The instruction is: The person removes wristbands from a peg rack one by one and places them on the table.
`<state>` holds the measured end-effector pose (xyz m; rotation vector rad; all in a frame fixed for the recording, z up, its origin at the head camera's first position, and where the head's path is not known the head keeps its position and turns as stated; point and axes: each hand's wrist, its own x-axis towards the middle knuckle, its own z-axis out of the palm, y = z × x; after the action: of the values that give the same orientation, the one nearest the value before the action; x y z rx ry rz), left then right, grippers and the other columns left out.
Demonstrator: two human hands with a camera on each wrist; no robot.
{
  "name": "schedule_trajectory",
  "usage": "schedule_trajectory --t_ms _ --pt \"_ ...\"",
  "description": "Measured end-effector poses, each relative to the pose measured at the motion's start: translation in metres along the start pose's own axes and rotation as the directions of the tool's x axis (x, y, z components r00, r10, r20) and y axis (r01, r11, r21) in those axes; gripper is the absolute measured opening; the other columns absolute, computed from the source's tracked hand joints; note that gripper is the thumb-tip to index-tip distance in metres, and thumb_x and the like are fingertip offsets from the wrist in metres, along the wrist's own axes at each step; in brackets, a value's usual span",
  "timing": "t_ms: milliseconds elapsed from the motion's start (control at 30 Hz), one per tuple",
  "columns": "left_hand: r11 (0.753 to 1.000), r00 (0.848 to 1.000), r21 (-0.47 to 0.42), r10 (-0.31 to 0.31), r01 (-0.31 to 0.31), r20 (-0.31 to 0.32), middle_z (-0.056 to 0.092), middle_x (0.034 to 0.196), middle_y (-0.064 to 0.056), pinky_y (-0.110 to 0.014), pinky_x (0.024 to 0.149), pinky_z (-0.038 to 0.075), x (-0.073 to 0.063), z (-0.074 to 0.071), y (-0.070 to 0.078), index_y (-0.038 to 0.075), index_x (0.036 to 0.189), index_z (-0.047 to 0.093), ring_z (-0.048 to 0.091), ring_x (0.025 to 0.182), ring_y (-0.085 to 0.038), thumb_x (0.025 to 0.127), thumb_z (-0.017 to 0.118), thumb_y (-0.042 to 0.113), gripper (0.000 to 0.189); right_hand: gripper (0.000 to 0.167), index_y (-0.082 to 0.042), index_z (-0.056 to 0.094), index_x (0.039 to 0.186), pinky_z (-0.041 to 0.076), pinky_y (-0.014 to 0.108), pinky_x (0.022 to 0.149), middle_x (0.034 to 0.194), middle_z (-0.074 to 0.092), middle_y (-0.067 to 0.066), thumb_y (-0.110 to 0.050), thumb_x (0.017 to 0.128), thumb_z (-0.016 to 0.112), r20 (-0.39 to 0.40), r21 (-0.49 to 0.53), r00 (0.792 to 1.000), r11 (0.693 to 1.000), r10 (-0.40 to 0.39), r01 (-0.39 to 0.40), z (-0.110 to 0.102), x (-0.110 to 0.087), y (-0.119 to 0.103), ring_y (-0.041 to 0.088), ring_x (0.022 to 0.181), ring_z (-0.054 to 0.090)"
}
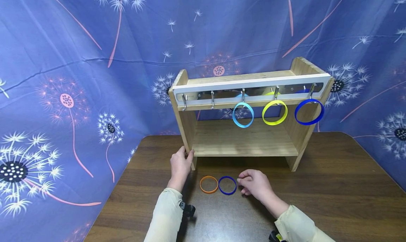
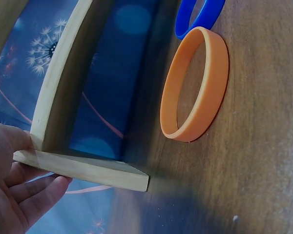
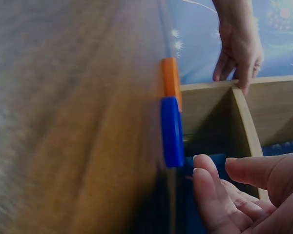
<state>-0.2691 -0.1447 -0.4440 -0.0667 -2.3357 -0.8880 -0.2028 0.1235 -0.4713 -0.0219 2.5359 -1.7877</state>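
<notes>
Picking up the dark blue band (image 3: 172, 132) looks to me like the step in hand; it lies flat on the table (image 1: 342, 185), right beside the orange band (image 2: 216, 87) and in front of the wooden shelf (image 1: 244, 140). My right hand (image 1: 255, 185) is just off its right side, fingers bent, thumb parted from them, holding nothing and, as far as I can see, not touching it. The next move, I judge, calls for a light pinch on the rim, then a lift towards one of the two bare hooks (image 1: 213, 100). My left hand (image 1: 180, 166) grips the shelf's left side panel (image 1: 189, 129) low down, thumb inside, fingers outside, probably to steady it.
</notes>
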Motion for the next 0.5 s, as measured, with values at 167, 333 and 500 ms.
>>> schedule_trajectory --t_ms 167,333,500 --pt "1.000 1.000 -0.005 0.001 -0.001 0.000 0.065 0.062 -0.001 -0.041 0.054 0.047 -0.001 -0.001 0.000 0.008 0.082 0.065 0.060 0.055 -0.022 0.088 0.072 0.019 0.015 0.019 0.006 0.065 0.103 0.055 0.032 0.054 0.084 0.072 0.019 -0.002 0.086 0.068 -0.028 0.036 0.999 0.999 -0.034 0.035 -0.010 0.001 -0.009 0.026 0.058 0.067" --pt "1.000 1.000 -0.015 -0.001 0.001 0.001 0.066 0.063 -0.001 -0.041 0.055 0.047 0.000 -0.001 0.000 0.008 0.082 0.066 0.062 0.056 -0.022 0.088 0.072 0.019 0.014 0.019 0.005 0.066 0.103 0.055 0.030 0.057 0.088 0.073 0.016 -0.004 0.088 0.070 -0.024 0.019 0.991 0.991 -0.132 0.132 -0.020 0.003 -0.017 0.029 0.064 0.069" --pt "1.000 1.000 -0.014 -0.006 0.006 0.003 0.068 0.065 -0.002 -0.041 0.056 0.048 -0.001 -0.001 0.001 0.007 0.083 0.066 0.063 0.058 -0.023 0.088 0.072 0.019 0.014 0.020 0.003 0.068 0.106 0.055 0.029 0.059 0.094 0.073 0.017 -0.005 0.087 0.071 -0.030 0.007 0.975 0.975 -0.220 0.220 -0.026 0.003 -0.027 0.028 0.068 0.070"
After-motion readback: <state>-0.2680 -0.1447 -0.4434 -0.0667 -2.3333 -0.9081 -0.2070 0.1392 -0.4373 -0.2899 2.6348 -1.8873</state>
